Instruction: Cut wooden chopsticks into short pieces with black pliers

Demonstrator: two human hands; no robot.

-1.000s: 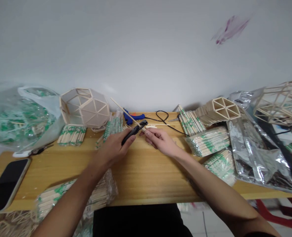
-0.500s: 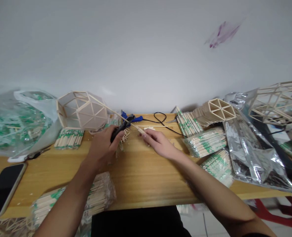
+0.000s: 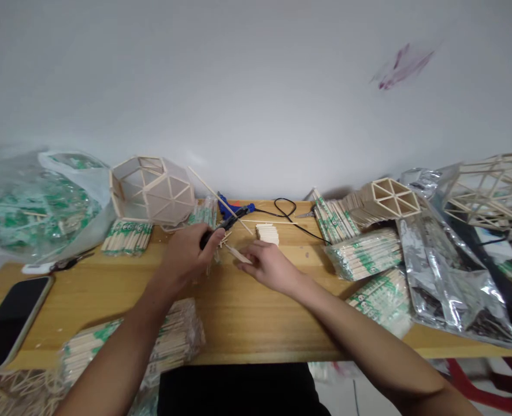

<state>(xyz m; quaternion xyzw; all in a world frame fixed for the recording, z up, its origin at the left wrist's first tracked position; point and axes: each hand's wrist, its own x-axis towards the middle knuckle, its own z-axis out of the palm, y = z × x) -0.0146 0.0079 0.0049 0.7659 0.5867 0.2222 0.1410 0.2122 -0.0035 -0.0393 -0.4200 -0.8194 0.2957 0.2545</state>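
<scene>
My left hand (image 3: 192, 248) is closed around the handles of black pliers (image 3: 237, 215), whose jaws point up and to the right. A long thin wooden stick (image 3: 208, 188) slants across the pliers; whether the jaws grip it I cannot tell. My right hand (image 3: 268, 264) is pinched on short pale wooden sticks (image 3: 237, 254), just right of the left fingers. Beyond the right hand lies a neat stack of cut stick pieces (image 3: 267, 233). Small offcuts (image 3: 225, 238) are scattered by the left hand.
A blue glue gun (image 3: 227, 203) with a black cable lies by the wall. Stick frames (image 3: 152, 190) and a hexagonal stack (image 3: 392, 198) stand at the back. Wrapped chopstick packs (image 3: 366, 254), a phone (image 3: 15, 320), a bag of wrappers (image 3: 39, 202) and silver packaging (image 3: 459, 283) surround the work spot.
The long stick has come away from my right hand, which has moved down and nearer. The stack of cut pieces now shows fully. The view has shifted slightly.
</scene>
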